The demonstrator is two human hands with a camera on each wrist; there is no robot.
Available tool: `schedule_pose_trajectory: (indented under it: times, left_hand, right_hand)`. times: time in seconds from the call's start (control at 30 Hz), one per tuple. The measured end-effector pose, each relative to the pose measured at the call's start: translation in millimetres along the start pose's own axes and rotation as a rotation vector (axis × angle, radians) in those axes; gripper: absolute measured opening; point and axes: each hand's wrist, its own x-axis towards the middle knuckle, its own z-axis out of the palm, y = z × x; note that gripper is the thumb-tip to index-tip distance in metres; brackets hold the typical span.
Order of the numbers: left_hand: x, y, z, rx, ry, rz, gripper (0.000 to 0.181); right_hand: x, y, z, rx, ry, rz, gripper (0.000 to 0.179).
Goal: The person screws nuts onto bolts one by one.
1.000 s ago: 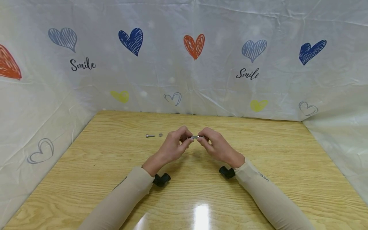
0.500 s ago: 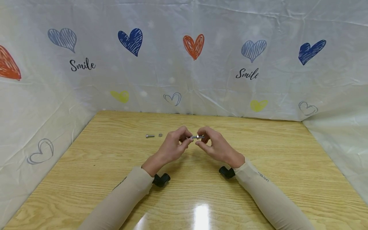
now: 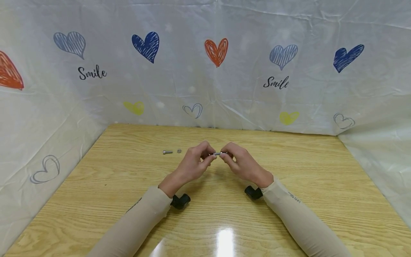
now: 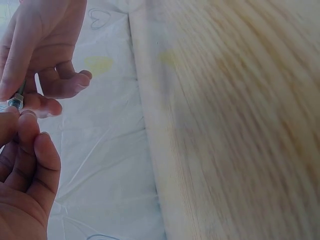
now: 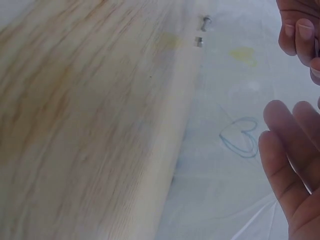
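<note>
Above the table, a silver bolt [image 3: 217, 154] lies level between the two hands. The left hand [image 3: 192, 163] pinches its left end between thumb and fingers, which hide that end. On the bolt sits a hex nut [image 4: 16, 101], seen in the left wrist view; the thumb and forefinger of the right hand [image 3: 243, 163] pinch it and cover most of it in the head view. The other fingers of the right hand are loosely bent. In the right wrist view both hands are cut off at the right edge, and the bolt is hidden.
A second bolt [image 3: 167, 152] and a loose nut [image 3: 179, 151] lie on the wooden table [image 3: 128, 142], left of the hands. A white cloth [image 3: 244, 96] printed with hearts hangs behind and at both sides. Black wrist cameras [image 3: 181, 201] sit under the sleeves.
Half a second ago the right thumb and forefinger stood apart around the nut; now they pinch it again. The left hand has stayed in place on the bolt.
</note>
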Motion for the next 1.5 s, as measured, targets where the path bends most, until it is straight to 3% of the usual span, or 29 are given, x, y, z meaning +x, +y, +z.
schedule_pose_trajectory:
  times: [0.2,0.4,0.8,0.97,1.5]
  left_hand:
    - [-0.6,0.5,-0.5,-0.002,-0.005,-0.003,0.006]
    - [-0.5,0.3,-0.7,0.01,0.004,0.002,0.005]
    - [-0.5,-1.4,-1.0,0.008,0.003,0.004,0.005]
    - [-0.4,-0.9,-0.5,-0.003,-0.001,-0.003,0.005]
    - [-0.9,-0.4,0.0,0.006,0.011,-0.008,0.006]
  right_hand:
    - [-1.5,0.4,0.6,0.021,-0.023,0.042,0.009]
    - [-2.4,-1.3,1.3,0.053,-0.008,0.091,0.026]
    - [-0.4,1.2,2.2,0.031,0.024,-0.016,0.016]
    - [-0.8,0.7,1.2,0.013,0.007,0.001,0.007]
    - [-1.5,-0.6,1.5,0.001,0.018,0.04,0.026]
